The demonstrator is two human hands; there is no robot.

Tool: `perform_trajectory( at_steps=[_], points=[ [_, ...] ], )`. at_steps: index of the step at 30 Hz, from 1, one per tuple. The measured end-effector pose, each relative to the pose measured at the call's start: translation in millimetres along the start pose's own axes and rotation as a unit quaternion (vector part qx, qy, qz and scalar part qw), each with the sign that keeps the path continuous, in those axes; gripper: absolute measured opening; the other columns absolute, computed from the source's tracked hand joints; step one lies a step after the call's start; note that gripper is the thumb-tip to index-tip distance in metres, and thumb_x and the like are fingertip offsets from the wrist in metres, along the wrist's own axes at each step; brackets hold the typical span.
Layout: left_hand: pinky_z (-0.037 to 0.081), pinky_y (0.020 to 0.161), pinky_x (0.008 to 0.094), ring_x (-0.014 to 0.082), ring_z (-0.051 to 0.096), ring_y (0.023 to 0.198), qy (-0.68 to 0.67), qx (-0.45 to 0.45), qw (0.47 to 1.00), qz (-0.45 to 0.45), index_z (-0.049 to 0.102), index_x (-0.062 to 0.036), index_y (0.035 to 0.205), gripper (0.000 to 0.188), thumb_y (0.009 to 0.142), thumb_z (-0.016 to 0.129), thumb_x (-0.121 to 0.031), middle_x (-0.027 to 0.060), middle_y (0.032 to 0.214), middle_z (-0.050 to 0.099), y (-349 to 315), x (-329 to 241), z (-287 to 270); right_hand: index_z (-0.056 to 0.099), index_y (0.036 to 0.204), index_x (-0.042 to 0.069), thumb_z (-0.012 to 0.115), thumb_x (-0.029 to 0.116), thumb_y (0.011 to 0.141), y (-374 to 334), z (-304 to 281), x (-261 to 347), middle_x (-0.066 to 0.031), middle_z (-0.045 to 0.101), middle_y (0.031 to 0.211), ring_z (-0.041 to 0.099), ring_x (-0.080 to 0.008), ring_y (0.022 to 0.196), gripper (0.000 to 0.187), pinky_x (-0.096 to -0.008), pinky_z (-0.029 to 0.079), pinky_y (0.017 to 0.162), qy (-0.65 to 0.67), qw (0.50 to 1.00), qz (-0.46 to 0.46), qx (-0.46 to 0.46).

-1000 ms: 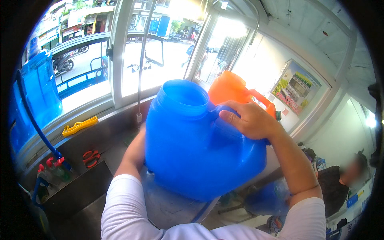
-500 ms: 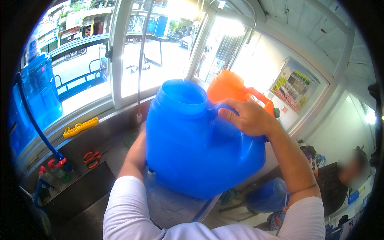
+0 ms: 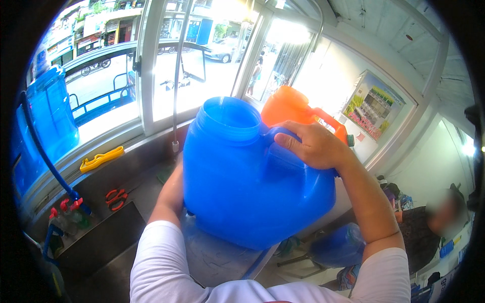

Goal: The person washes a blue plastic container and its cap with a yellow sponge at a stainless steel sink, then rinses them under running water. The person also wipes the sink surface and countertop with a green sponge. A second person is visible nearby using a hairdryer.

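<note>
A large blue plastic water jug (image 3: 257,202) fills the middle of the view, tilted, its wide round mouth uncapped and facing up. My right hand (image 3: 316,144) is closed round the jug's moulded handle, thumb lying along the top. Against the jug's left side is my left hand (image 3: 178,177); the jug hides its fingers. Just behind stands an orange jug (image 3: 285,106) with a handle and a dark cap on its side spout. Under the blue jug shows a metal surface (image 3: 217,252).
On the left lies a steel sink (image 3: 108,242) with red-handled pliers (image 3: 116,198), spray bottles (image 3: 70,214) and a blue hose (image 3: 45,146). A yellow plastic handle (image 3: 102,159) rests on the window ledge. Another person (image 3: 429,227) sits at right, near a blue container (image 3: 338,247).
The blue jug has shifted very slightly up and left, with both hands still at it. Outside the window, a car has come further into view.
</note>
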State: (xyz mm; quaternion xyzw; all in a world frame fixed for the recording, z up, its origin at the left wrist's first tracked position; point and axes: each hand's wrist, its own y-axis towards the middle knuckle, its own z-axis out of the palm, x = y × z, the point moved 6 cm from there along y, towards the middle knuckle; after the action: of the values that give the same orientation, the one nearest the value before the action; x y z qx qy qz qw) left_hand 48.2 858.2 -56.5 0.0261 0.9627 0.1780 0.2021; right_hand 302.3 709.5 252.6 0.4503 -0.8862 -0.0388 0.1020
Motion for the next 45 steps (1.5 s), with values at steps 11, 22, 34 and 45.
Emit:
perform_trajectory(
  at_steps=[11, 22, 34, 45],
  points=[
    [0.029, 0.114, 0.0502, 0.0397, 0.035, 0.139, 0.009, -0.006, 1.0, 0.0, 0.027, -0.0142, 0.153, 0.073, 0.091, 0.063, -0.029, 0.0255, 0.152, 0.027, -10.2, 5.9, -0.5, 0.06, 0.125, 0.008, 0.045, 0.053, 0.099, -0.3, -0.1, 2.3, -0.0185, 0.07, 0.1, 0.069, -0.0317, 0.096, 0.054, -0.0414, 0.05, 0.088, 0.003, 1.0, -0.004, -0.001],
    [0.029, 0.114, 0.0504, 0.0399, 0.034, 0.139, 0.042, -0.049, 0.998, 0.022, 0.026, -0.0149, 0.153, 0.074, 0.091, 0.063, -0.029, 0.0256, 0.153, 0.025, -44.6, 38.8, 8.8, 0.061, 0.126, 0.011, 0.046, 0.055, 0.098, -2.4, -2.9, 4.6, -0.0181, 0.07, 0.104, 0.069, -0.0317, 0.098, 0.055, -0.0422, 0.05, 0.091, -0.014, 1.0, 0.022, 0.006],
    [0.021, 0.118, 0.0499, 0.045, 0.014, 0.146, 0.072, -0.025, 0.984, -0.159, 0.013, -0.015, 0.157, 0.089, 0.09, 0.065, -0.043, 0.026, 0.159, 0.004, -242.4, 45.9, -81.5, 0.061, 0.126, 0.008, 0.056, 0.052, 0.094, -6.2, -4.4, 9.3, -0.0184, 0.068, 0.113, 0.066, -0.0315, 0.106, 0.054, -0.0422, 0.048, 0.096, 0.0, 1.0, 0.011, 0.011],
    [0.023, 0.115, 0.0534, 0.0459, 0.021, 0.143, 0.023, -0.043, 0.935, -0.351, 0.031, -0.0126, 0.152, 0.077, 0.091, 0.062, -0.049, 0.0267, 0.157, 0.015, -533.0, -56.1, -120.6, 0.06, 0.122, 0.005, 0.065, 0.045, 0.086, 0.3, 0.8, 3.6, -0.0202, 0.066, 0.115, 0.063, -0.0351, 0.109, 0.054, -0.0448, 0.048, 0.097, -0.044, 0.995, -0.075, -0.043]
  ],
)
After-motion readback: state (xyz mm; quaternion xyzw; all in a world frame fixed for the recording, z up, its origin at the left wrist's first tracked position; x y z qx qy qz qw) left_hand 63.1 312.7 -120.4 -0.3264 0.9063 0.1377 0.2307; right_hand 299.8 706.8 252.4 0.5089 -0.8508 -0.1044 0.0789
